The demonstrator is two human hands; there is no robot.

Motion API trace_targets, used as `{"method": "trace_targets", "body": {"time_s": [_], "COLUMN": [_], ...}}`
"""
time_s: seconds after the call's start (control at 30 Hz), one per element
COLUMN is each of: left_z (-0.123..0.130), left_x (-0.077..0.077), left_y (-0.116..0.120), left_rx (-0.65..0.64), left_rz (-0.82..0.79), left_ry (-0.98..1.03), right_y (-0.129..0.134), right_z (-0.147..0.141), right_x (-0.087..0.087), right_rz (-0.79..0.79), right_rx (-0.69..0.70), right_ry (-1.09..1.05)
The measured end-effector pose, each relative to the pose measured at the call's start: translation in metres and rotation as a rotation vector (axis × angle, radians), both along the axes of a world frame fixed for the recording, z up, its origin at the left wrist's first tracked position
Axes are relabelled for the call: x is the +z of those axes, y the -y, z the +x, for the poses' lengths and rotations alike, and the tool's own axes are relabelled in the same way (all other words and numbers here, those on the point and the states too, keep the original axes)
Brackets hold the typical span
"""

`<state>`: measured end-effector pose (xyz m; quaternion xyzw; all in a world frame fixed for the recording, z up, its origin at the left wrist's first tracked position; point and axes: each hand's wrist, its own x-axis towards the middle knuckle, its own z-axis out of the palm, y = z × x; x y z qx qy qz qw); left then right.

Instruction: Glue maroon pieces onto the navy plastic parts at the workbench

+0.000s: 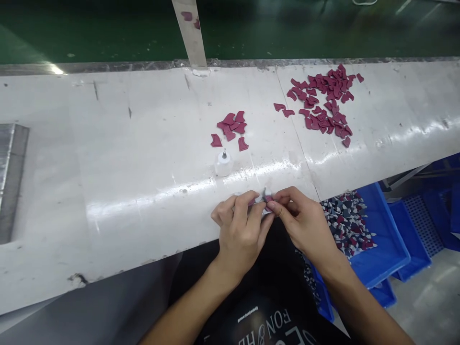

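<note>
Piece (269, 198): one, maroon and grey, at the table's (143, 143) near edge, looked mid-work
Grip: my right hand (305, 218) pinched it; left hand (240, 230) curled alongside, couldn't tell its hold
Maroon pieces (229, 135): about nine by one bottle (223, 166), plus an uncountable heap (336, 90); plenty left, I figured
Blue bin (386, 247): loads of mixed bits (348, 223), couldn't say if done

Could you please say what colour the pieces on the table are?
The pieces are maroon, clearest in the head view.
</note>
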<state>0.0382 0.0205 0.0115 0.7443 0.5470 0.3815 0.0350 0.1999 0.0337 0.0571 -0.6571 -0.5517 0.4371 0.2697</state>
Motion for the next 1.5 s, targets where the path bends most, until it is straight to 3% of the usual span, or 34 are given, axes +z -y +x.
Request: {"method": "trace_targets", "body": {"time_s": [0.3,0.47,0.57,0.7,0.87,1.1,1.33,1.5], "left_z": [-0.012,-0.021,-0.024,-0.026,-0.030,-0.034,-0.031,-0.036], "left_x": [0.006,0.011,0.015,0.023,0.026,0.027,0.024,0.020], "left_y": [0.002,0.005,0.007,0.011,0.015,0.019,0.026,0.025], "left_rx": [-0.156,-0.287,-0.317,-0.332,-0.326,-0.362,-0.440,-0.502], "left_rz": [-0.071,-0.084,-0.114,-0.141,-0.224,-0.315,-0.461,-0.495], "left_ry": [0.160,0.256,0.279,0.338,0.461,0.551,0.804,0.802], "right_y": [0.000,0.009,0.015,0.025,0.035,0.037,0.038,0.035], "right_z": [0.012,0.016,0.012,0.001,-0.006,-0.008,-0.017,-0.016], "right_x": [0.010,0.000,-0.007,-0.009,-0.009,-0.008,-0.003,-0.004], "right_rz": [-0.232,-0.328,-0.271,-0.183,-0.300,-0.159,-0.073,-0.042], "right_rx": [0.080,0.197,0.252,0.170,0.069,0.089,0.058,0.094], "right_ry": [-0.213,-0.427,-0.468,-0.567,-0.746,-0.560,-0.561,-0.497]}}
